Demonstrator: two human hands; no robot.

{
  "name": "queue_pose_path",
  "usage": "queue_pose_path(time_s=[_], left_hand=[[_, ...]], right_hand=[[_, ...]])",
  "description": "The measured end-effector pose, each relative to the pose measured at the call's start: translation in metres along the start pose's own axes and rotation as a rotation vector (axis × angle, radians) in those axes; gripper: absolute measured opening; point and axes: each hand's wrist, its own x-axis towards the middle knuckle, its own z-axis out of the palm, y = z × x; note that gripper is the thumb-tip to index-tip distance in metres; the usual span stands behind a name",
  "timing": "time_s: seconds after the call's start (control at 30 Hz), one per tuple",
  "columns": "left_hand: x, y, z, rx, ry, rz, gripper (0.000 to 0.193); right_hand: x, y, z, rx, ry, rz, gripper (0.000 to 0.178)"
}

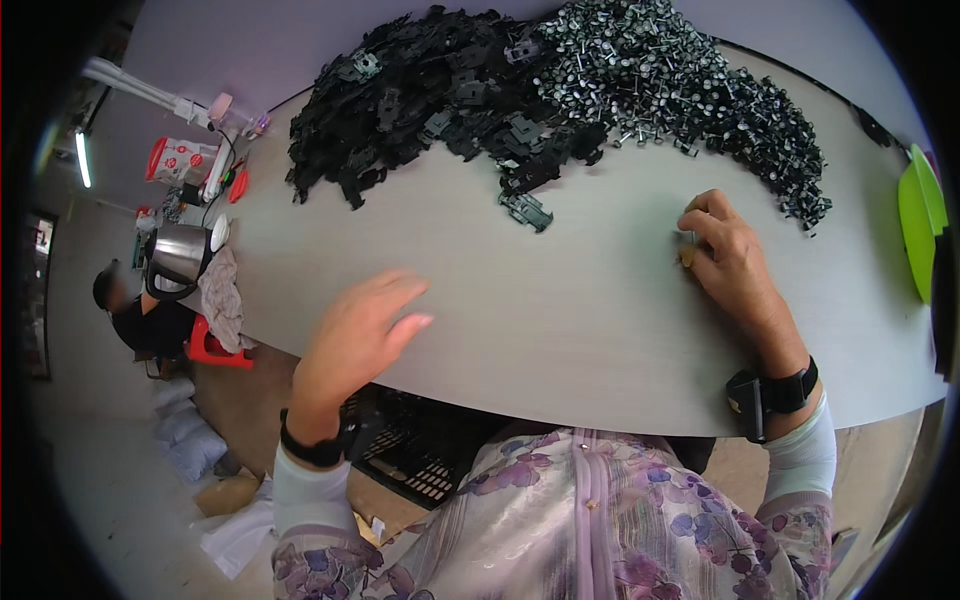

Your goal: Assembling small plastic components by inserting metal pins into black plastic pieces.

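My left hand hovers over the near left part of the table, fingers stretched and thumb apart, slightly blurred, with nothing in it. On the right, my right hand is pinched close to the tabletop, thumb and forefinger around a small pale metal pin, mostly hidden by the fingers. A heap of flat-headed metal pins lies beyond that hand and trails down to the right. To its left is a large heap of black clip-like plastic parts. One dark part sits at the heap's near edge, between my hands.
A green basin stands at the table's right edge. On the left are a steel kettle, a cloth, a white lamp arm and a red-and-white package. A black crate is below the table; another person sits far left.
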Motion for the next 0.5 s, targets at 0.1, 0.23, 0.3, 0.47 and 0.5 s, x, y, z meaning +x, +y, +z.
queue_pose_path(time_s=[0.1, 0.23, 0.3, 0.47, 0.5], left_hand=[[0.064, 0.019, 0.020, -0.009, 0.026, 0.240, 0.027], [0.115, 0.035, 0.047, 0.046, 0.026, 0.260, 0.026], [0.128, 0.037, 0.057, 0.214, -0.087, 0.223, 0.028], [0.143, 0.042, 0.069, 0.133, -0.015, 0.248, 0.025], [0.145, 0.042, 0.070, 0.043, 0.025, 0.279, 0.023]], right_hand=[[-0.001, 0.001, -0.002, -0.001, -0.050, 0.025, 0.026], [0.000, -0.004, -0.004, 0.011, -0.028, 0.001, 0.025], [0.000, -0.005, -0.005, 0.000, -0.048, 0.036, 0.024], [0.002, -0.002, -0.007, 0.004, -0.068, 0.027, 0.023], [0.002, -0.002, -0.007, 0.009, -0.072, 0.032, 0.022]])
